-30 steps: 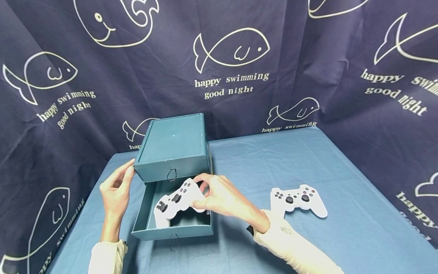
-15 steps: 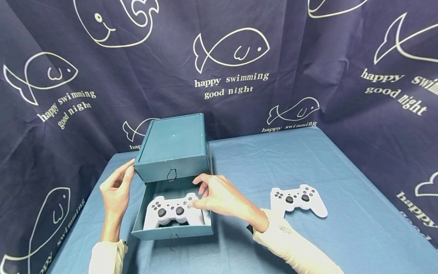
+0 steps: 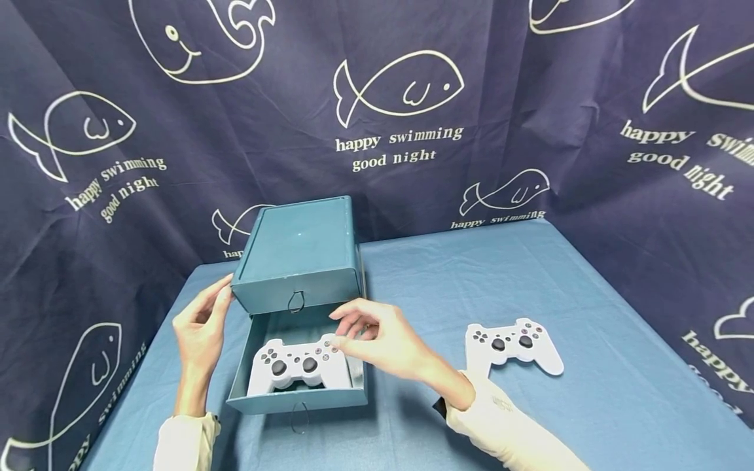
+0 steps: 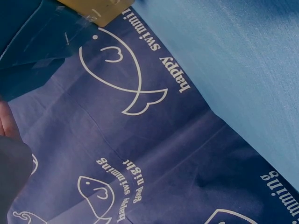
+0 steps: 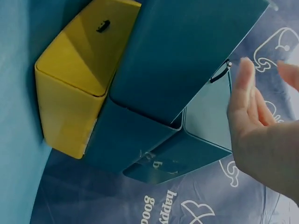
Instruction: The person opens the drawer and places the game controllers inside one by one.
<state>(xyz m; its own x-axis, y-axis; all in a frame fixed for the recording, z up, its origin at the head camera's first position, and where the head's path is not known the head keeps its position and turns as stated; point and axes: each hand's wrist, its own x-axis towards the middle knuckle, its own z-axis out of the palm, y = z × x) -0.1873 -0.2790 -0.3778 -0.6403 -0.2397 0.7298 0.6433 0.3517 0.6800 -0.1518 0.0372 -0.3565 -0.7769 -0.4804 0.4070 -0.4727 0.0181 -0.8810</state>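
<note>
A teal drawer cabinet [image 3: 306, 235] stands on the cloth, its lower teal drawer [image 3: 238, 386] pulled out. Inside that drawer lies a white game controller [image 3: 294, 376], face up, with two black thumbsticks. My left hand [image 3: 200, 333] touches the cabinet's front left corner with thumb and fingertips; only its fingers [image 4: 6, 121] show in the left wrist view. Above the drawer's right side, my right hand [image 3: 389, 343] is loosely bent, holding nothing. Its thumb overlaps the controller's right end in the head view. The right hand [image 5: 261, 149] also appears beside the drawer in the right wrist view.
A second white controller [image 3: 512, 347] lies on the blue tablecloth [image 3: 436, 275] to the right. Under the teal drawers is a yellow drawer [image 5: 70, 112]. Thin wire rings [image 3: 296, 301] hang on the drawer fronts. A dark fish-print curtain [image 3: 400, 196] closes off the back and sides.
The controller, tilted in my right hand a second ago, now lies flat in the drawer, released. My right hand has drawn slightly up and right. My left hand stays at the corner.
</note>
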